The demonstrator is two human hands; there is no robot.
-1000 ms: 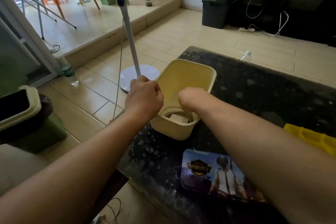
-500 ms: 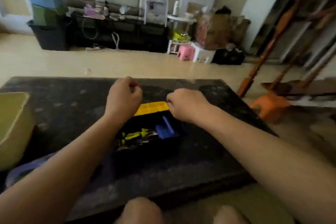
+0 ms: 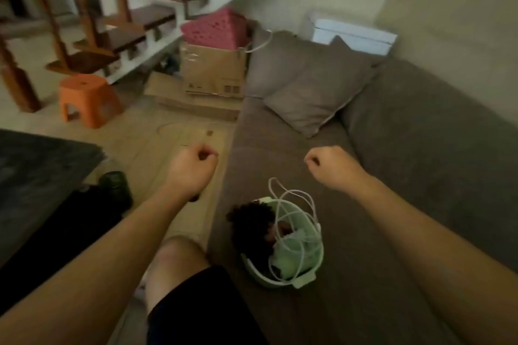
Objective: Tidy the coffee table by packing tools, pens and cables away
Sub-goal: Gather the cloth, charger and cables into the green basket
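1. Left hand (image 3: 193,168): fingers curled into a loose fist and nothing shows in it. It hangs in the air over the floor, just off the sofa's front edge.
2. Right hand (image 3: 329,166): also a curled fist with nothing visible inside, held over the sofa seat. The two hands are well apart and neither touches anything.
3. The task's things sit below and between the forearms. A pale green plastic basket (image 3: 259,274) rests on the seat of the grey fabric sofa (image 3: 406,176). Tangled white cable (image 3: 305,196) fills it and loops up over the rim. A dark black bundle (image 3: 249,221) lies at its left side, too blurred to identify.
4. Progress, as a judgement: cables look packed in the basket, so that part seems partly or mostly done. No tools or pens are in view.
5. Only a blurred corner of the dark stone coffee table (image 3: 36,159) shows at the left, so what is left on it cannot be judged.
6. A faint thin loop (image 3: 173,127) lies on the tan floor beyond the left hand. It is possibly a stray cable and, if so, not yet collected.
7. Counts:
   - two hands, both holding nothing
   - one basket
   - white cable strands too tangled to count
   - one black bundle
   - two grey cushions (image 3: 314,92) at the sofa's far end
   - one orange plastic stool (image 3: 87,98)
   - one upright brown cardboard box (image 3: 213,73), with flat cardboard at its base
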